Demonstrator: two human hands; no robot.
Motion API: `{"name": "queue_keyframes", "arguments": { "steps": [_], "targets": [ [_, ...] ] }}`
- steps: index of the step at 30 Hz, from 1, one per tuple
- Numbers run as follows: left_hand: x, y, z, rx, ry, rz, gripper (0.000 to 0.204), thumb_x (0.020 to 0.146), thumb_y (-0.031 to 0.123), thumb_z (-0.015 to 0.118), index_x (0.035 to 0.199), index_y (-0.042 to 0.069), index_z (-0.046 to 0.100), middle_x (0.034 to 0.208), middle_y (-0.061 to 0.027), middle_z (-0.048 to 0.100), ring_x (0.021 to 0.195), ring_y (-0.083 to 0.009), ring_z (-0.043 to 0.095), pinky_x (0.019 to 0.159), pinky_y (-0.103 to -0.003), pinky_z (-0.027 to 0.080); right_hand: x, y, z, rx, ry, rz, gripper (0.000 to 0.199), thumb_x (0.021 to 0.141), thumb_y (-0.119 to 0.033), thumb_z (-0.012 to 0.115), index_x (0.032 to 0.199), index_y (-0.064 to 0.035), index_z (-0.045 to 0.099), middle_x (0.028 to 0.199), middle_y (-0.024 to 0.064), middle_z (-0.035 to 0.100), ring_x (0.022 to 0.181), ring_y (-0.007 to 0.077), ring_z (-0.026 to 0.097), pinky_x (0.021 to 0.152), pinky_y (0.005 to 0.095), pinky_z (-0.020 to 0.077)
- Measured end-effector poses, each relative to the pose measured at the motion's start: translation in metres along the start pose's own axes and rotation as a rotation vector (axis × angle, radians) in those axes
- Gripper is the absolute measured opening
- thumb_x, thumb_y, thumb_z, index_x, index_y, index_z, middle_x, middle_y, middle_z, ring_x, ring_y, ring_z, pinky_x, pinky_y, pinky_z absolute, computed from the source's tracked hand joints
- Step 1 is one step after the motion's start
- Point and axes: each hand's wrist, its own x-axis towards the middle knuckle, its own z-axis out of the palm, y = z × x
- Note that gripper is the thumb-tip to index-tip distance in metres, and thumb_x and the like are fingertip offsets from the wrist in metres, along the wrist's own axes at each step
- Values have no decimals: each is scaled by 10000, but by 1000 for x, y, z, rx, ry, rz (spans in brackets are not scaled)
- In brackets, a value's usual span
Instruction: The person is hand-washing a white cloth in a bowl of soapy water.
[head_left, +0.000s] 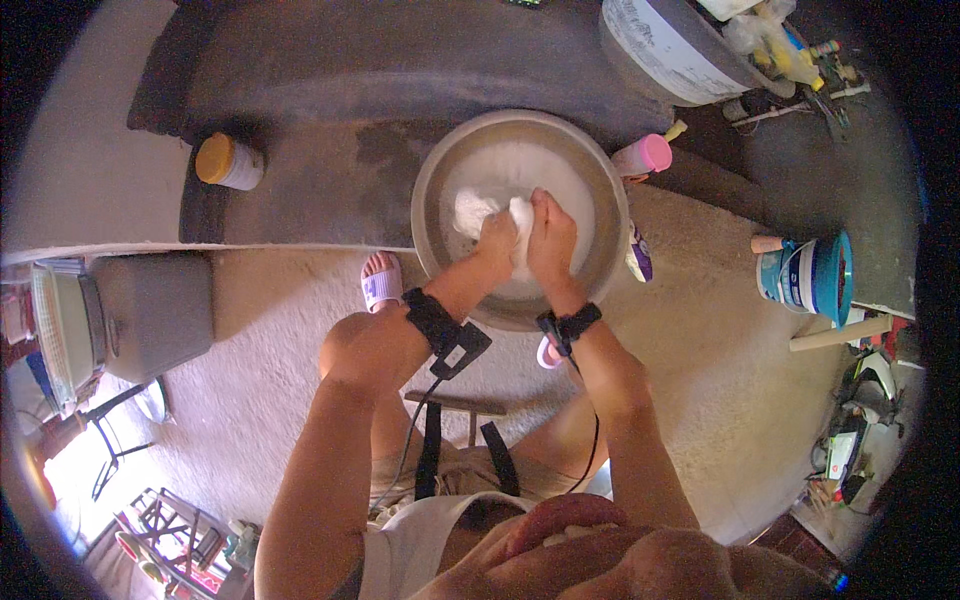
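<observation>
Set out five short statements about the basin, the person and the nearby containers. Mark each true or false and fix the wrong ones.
1. The left grip and right grip both hold a white bundle. True.
2. The basin is square. False: it is round.
3. A pink-lidded container stands to the basin's right. True.
4. The yellow-lidded container is inside the basin. False: it stands apart, to the left.
5. Both wrists are bare. False: each wears a black strap.

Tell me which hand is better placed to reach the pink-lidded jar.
Probably the right hand: it is nearer the pink-lidded jar, beyond the basin's right rim. The left hand is farther away. Both hold what looks like white cloth.
</observation>
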Motion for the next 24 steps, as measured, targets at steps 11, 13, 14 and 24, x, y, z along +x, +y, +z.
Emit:
{"name": "queue_keyframes", "arguments": {
  "steps": [11, 13, 14, 24],
  "targets": [
    [-53, 5, 60, -204, 54, -121, 261, 913, 247, 386, 999, 81, 568, 887, -85, 588, 778, -236, 577, 717, -424, 473, -3, 37, -29, 15, 144, -15, 274, 874, -287, 503, 759, -43, 553, 652, 219, 562, 605, 399, 564, 520, 467, 413],
    [-51, 6, 35, -487, -196, -43, 253, 917, 247, 388, 982, 79, 566, 875, -92, 600, 751, -239, 586, 645, -424, 479, -23, 19, -17, 74, 116, -105, 263, 873, -278, 507, 760, -44, 551, 658, 216, 565, 612, 398, 568, 525, 462, 420],
    [-52, 11, 26, -490, -190, -39, 253, 917, 247, 388, 982, 79, 566, 875, -92, 600, 751, -239, 586, 645, -424, 479, -32, 4, -18, 115, 91, -186, 252, 872, -269, 511, 761, -46, 550, 664, 214, 568, 618, 397, 571, 530, 458, 426],
    [-9, -35, 12, 762, -267, 696, 178, 853, 129, 523, 1000, 29, 528, 981, -121, 600, 863, -278, 593, 728, -389, 489, -4, 37, -17, -55, 114, -70, 228, 861, -232, 504, 726, -54, 551, 646, 212, 568, 608, 392, 573, 550, 466, 427]
  ]
}}
